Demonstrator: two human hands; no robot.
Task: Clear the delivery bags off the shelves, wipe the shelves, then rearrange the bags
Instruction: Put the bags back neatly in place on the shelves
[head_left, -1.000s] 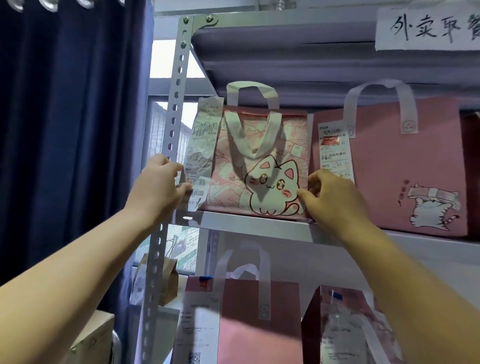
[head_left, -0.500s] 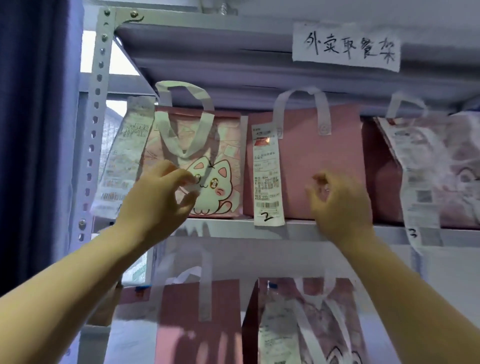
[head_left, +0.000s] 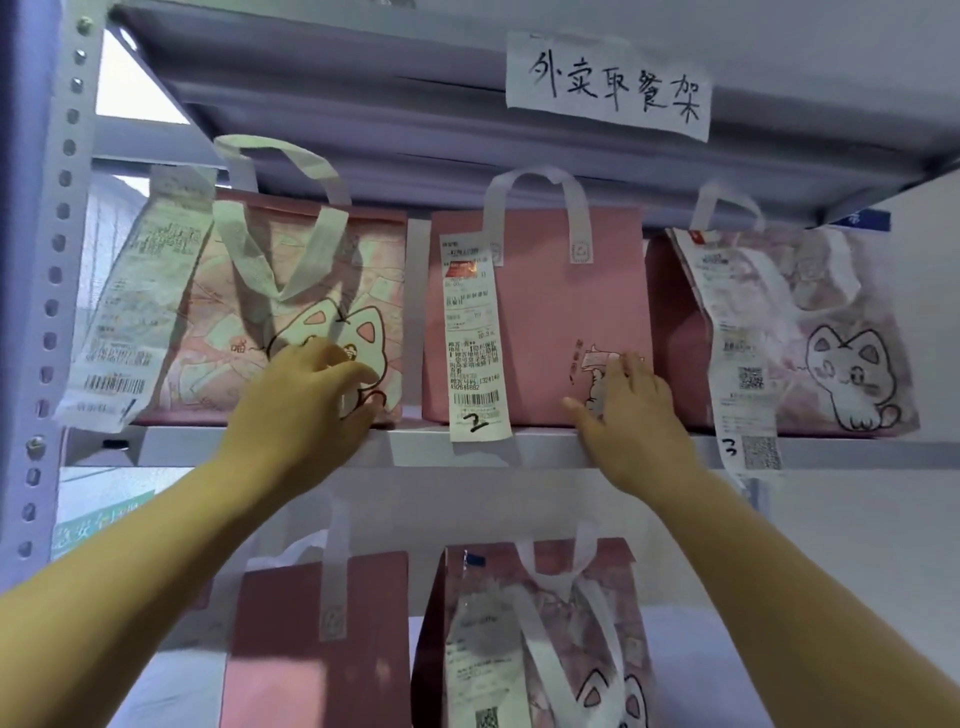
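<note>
Three pink delivery bags stand in a row on the upper metal shelf (head_left: 540, 453). The left cat-print bag (head_left: 208, 322) has a long receipt hanging at its left side. The plain pink middle bag (head_left: 540, 306) carries a receipt marked 2. The right cat bag (head_left: 831, 332) has a receipt marked 3. My left hand (head_left: 311, 400) hovers with loosely curled fingers in front of the left bag's lower right corner, holding nothing. My right hand (head_left: 623, 415) lies with spread fingers against the middle bag's lower right front.
A handwritten paper sign (head_left: 608, 85) hangs from the shelf above. On the shelf below stand a plain pink bag (head_left: 317, 639) and a cat-print bag (head_left: 545, 639). The perforated steel upright (head_left: 52, 260) bounds the left side. A white wall lies to the right.
Both hands let go of the left cat bag and moved right. The right hand now rests on the middle bag, and the view has swung right to show the third bag.
</note>
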